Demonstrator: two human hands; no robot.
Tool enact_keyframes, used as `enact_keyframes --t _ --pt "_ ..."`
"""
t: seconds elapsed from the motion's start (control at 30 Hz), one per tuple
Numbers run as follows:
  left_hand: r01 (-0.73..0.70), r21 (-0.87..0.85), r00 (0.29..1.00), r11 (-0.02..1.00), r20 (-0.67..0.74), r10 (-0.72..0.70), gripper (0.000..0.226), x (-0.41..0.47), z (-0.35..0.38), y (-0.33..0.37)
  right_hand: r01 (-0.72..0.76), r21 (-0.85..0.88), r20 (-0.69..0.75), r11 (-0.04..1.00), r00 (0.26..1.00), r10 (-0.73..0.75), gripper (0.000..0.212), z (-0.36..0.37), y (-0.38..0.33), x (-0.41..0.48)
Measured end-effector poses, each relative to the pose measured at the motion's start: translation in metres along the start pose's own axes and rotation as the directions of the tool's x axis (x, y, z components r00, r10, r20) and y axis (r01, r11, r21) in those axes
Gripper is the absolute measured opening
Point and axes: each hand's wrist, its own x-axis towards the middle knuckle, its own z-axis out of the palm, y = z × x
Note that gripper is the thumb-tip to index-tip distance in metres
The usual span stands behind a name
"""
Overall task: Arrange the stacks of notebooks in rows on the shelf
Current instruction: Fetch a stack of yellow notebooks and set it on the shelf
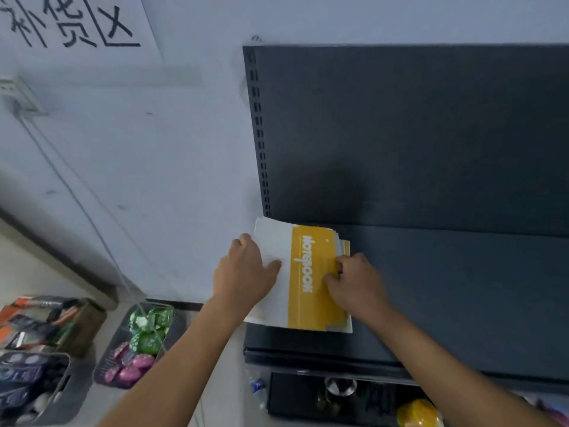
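Both hands (246, 272) (357, 282) grip a stack (303, 278) apparently printed "Notebook" on the shelf (446, 288).

Two hands are in view, the left hand (246, 272) and the right hand (358, 280), and between them lies one stack of notebooks (303, 278) on the one dark shelf (462, 288); how many notebooks the stack has cannot be told. Left of the left hand and below it stand three baskets: one of green and pink packets (138, 343), one brown (52, 325), one grey (34, 389). One paper sign (74, 23) hangs above the hands.
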Motion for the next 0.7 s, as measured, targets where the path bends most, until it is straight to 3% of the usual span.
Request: enact_keyframes --t 0.17,0.3,0.4,0.5,0.57,0.7 --pt "0.013 -0.024 1.0 1.0 0.011 -0.013 0.047 -0.001 0.001 -0.004 0.021 0.036 -0.069 0.999 0.997 -0.019 0.029 0.003 -0.011 -0.004" --pt "0.025 -0.093 1.0 0.995 0.018 -0.023 0.043 0.0 -0.001 -0.007 0.054 0.079 -0.037 0.995 0.998 -0.051 0.015 0.007 -0.017 -0.005" --pt "0.037 -0.112 0.999 0.993 0.014 -0.036 0.043 0.001 -0.005 -0.008 0.058 0.1 -0.019 0.993 0.998 -0.057 0.018 0.008 -0.016 -0.004" --pt "0.045 -0.121 0.999 0.992 0.01 -0.044 0.043 0.002 -0.006 -0.009 0.013 0.133 -0.008 0.991 1.0 -0.012 0.023 0.008 -0.016 -0.002" --pt "0.05 -0.118 0.999 0.992 0.011 -0.049 0.042 0.003 -0.006 -0.009 -0.041 0.122 -0.007 0.992 0.999 0.042 0.015 0.008 -0.016 -0.001" --pt "0.047 -0.107 0.999 0.993 -0.003 -0.048 0.041 0.003 -0.005 -0.008 -0.035 0.067 -0.026 0.997 0.999 0.036 0.03 0.011 -0.014 -0.004"
